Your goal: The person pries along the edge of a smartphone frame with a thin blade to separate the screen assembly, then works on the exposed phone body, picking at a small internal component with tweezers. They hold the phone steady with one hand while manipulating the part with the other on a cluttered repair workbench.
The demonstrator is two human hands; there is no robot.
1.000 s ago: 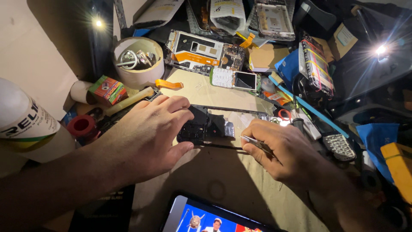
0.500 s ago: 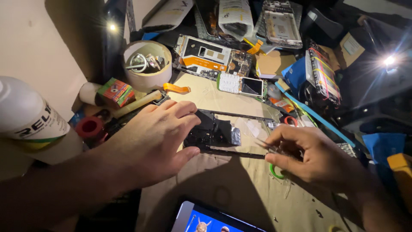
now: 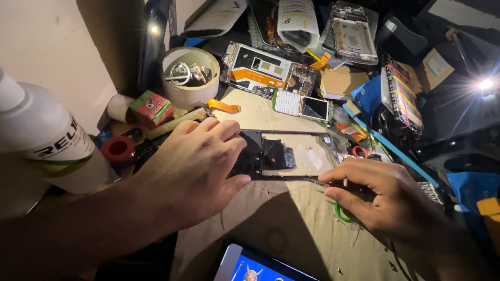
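A thin black phone frame (image 3: 291, 156) lies flat on the tan work mat (image 3: 281, 218), with dark parts in its left half. My left hand (image 3: 195, 166) presses down on the frame's left end, fingers spread over it. My right hand (image 3: 388, 195) sits at the frame's lower right corner, pinching a thin metal tool (image 3: 319, 181) whose tip touches the frame's lower edge. A green ring (image 3: 341, 214) shows under my right palm.
A white bottle (image 3: 47, 140) stands at the left beside a red tape roll (image 3: 119, 149). A tape-roll cup with metal bits (image 3: 190, 75), opened phones and circuit boards (image 3: 263, 70) crowd the back. A lit phone screen (image 3: 260, 265) lies at the near edge.
My right hand has slid rightward along the frame's lower edge to its right corner. More of the frame is uncovered. My left hand stays on the left end.
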